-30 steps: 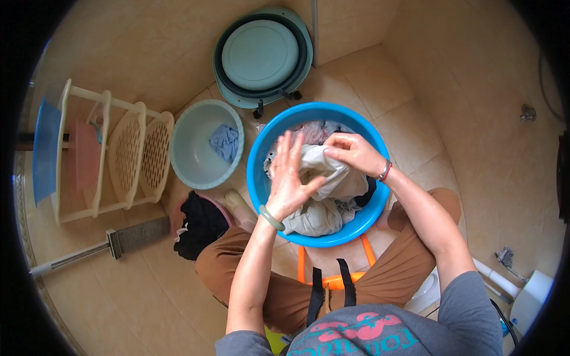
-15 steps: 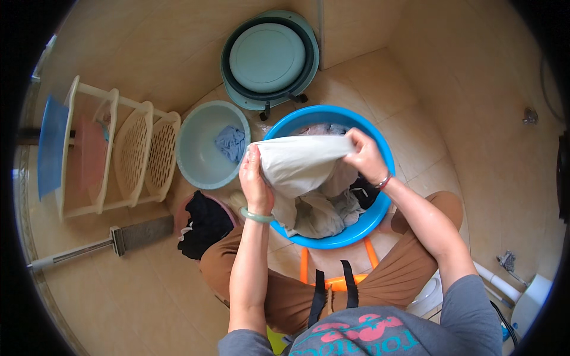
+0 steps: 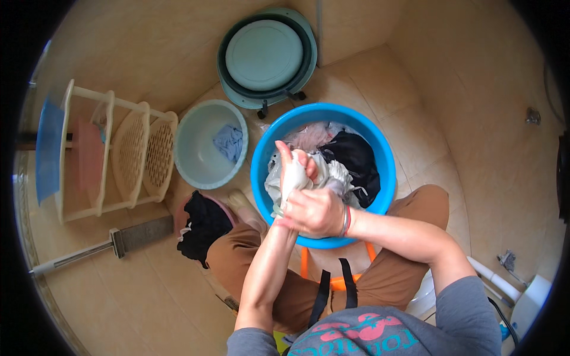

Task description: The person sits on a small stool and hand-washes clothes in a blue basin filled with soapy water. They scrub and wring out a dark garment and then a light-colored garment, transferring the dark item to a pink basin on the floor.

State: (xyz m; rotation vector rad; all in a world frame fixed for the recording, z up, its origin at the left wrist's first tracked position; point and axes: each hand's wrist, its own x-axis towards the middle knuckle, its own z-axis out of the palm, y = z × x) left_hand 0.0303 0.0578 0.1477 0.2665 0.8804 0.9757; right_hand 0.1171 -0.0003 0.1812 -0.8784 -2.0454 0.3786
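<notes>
Over the blue basin (image 3: 258,184), a white cloth (image 3: 293,180) is wrapped across the palm of my left hand (image 3: 304,163). My left thumb points up and its fingers curl round the fabric. Closed beside the left wrist, by the pale green bangle (image 3: 277,210), my right hand (image 3: 317,210) grips the same cloth; its fingertips are partly hidden. More white fabric hangs down into the basin under both hands. A black garment (image 3: 353,163) and a pinkish, sheer-looking cloth (image 3: 309,136) lie in the basin too.
Left of the blue basin stands a pale green basin (image 3: 193,148) with a small blue cloth (image 3: 228,143) in it. Black clothing (image 3: 205,225) fills a pink tub by my left knee. A cream rack (image 3: 142,154), a flat mop (image 3: 142,236) and folded basins (image 3: 264,56) stand around.
My hands have come together from holding the white cloth stretched apart. The right hand has moved left and down to the left wrist, and the cloth is now bunched, uncovering the black garment.
</notes>
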